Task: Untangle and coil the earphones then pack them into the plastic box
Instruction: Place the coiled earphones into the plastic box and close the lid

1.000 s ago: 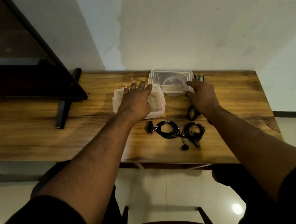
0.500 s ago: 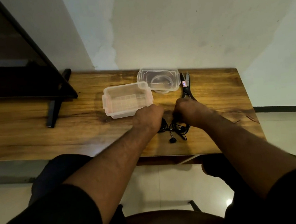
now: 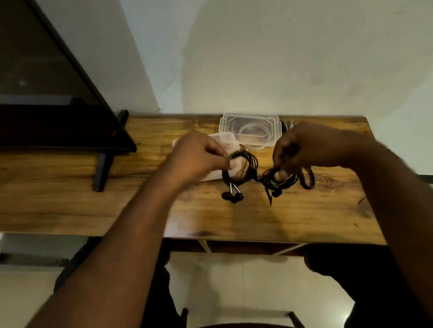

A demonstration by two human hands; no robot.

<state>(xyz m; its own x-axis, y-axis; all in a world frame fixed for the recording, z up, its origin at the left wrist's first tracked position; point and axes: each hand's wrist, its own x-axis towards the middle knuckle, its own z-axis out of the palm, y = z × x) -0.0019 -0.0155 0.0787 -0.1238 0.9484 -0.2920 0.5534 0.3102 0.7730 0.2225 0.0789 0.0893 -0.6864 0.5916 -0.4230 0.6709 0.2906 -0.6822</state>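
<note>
Untangling in hand: earphones [image 3: 253,176] held above the table [image 3: 55,200], one bundle pinched by left hand [image 3: 196,157], other gripped by right hand [image 3: 312,149]; box [image 3: 223,139] at 12 o'clock; separation judged next.

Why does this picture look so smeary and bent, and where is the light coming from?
Head view: both forearms and the right hand are streaked by motion blur, and the earphones are soft; the wide lens bows the table edge and wall lines. Lighting is dim and warm; a large soft shadow falls on the wall, and small bright glare spots sit on the floor tiles.
</note>
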